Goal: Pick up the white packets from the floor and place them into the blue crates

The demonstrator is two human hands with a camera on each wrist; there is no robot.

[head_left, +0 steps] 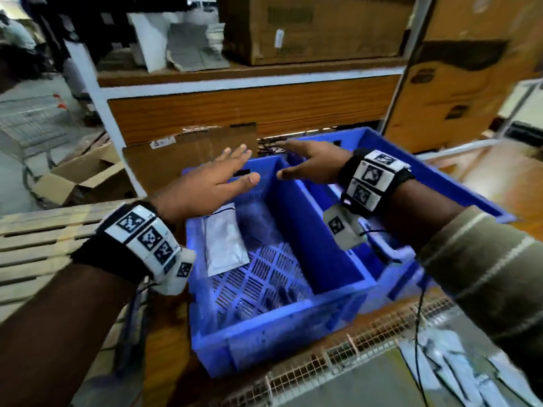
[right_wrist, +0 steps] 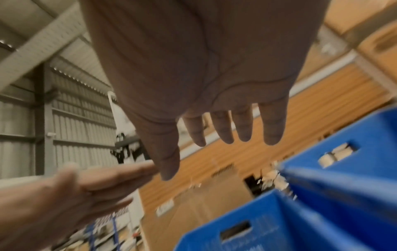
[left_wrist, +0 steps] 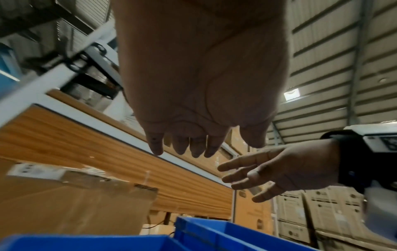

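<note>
Two blue crates stand side by side in the head view, the left crate (head_left: pixel 279 327) and the right crate (head_left: pixel 458 195). A white packet (head_left: pixel 224 245) lies flat on the slotted floor of the left crate, by its left wall. My left hand (head_left: pixel 211 179) hovers above the far end of that crate, fingers straight and spread, holding nothing. My right hand (head_left: pixel 311 165) hovers over the wall between the crates, also flat and empty. More white packets (head_left: pixel 458 374) lie on the floor at the bottom right, blurred.
A shelf rack (head_left: pixel 249 80) with cardboard boxes (head_left: pixel 317 27) stands right behind the crates. A flat cardboard sheet (head_left: pixel 188 160) leans there. A wooden pallet (head_left: pixel 38 245) lies at the left, wire mesh (head_left: pixel 352 356) in front of the crates.
</note>
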